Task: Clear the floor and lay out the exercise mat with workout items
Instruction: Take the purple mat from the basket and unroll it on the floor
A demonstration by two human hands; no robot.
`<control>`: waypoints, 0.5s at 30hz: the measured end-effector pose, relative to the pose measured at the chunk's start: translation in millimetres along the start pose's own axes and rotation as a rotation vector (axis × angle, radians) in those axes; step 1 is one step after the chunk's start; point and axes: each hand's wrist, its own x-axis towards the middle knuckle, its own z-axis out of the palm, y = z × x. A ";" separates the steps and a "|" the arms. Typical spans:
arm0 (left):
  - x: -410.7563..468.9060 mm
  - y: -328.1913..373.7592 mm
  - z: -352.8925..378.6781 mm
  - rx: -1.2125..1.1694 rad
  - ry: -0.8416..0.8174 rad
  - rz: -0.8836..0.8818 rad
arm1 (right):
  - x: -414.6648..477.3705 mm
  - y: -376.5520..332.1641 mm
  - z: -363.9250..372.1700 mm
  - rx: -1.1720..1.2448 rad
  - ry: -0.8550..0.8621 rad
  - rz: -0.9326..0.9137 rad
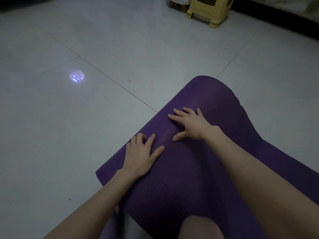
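A purple ribbed exercise mat (pixel 203 94) lies partly rolled on the grey tiled floor, its rolled part running from lower left to upper right. My left hand (pixel 141 154) rests flat on the near end of the roll, fingers spread. Further up the roll, my right hand (pixel 188 124) presses down with its fingers apart as well. Neither hand grips anything. The unrolled part of the mat stretches toward me under my forearms, and my knee (pixel 198 226) shows at the bottom edge.
A yellow plastic stool (pixel 208 12) stands at the far side, right of centre. A dark strip of furniture (pixel 276 19) runs along the far right. Light grey floor tiles (pixel 86 118) spread to the left, with a lamp reflection (pixel 76 78) on them.
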 end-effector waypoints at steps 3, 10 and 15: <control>29.1 -33.6 -11.9 -0.288 0.046 -0.200 | 30.0 -13.1 -7.6 0.137 -0.014 0.002; 75.0 -102.3 -3.6 -0.616 -0.575 -0.522 | 102.4 -30.5 -4.0 0.123 -0.269 0.084; 70.4 -100.7 14.8 -0.752 -0.540 -0.466 | 113.8 -35.0 8.0 0.110 -0.287 0.099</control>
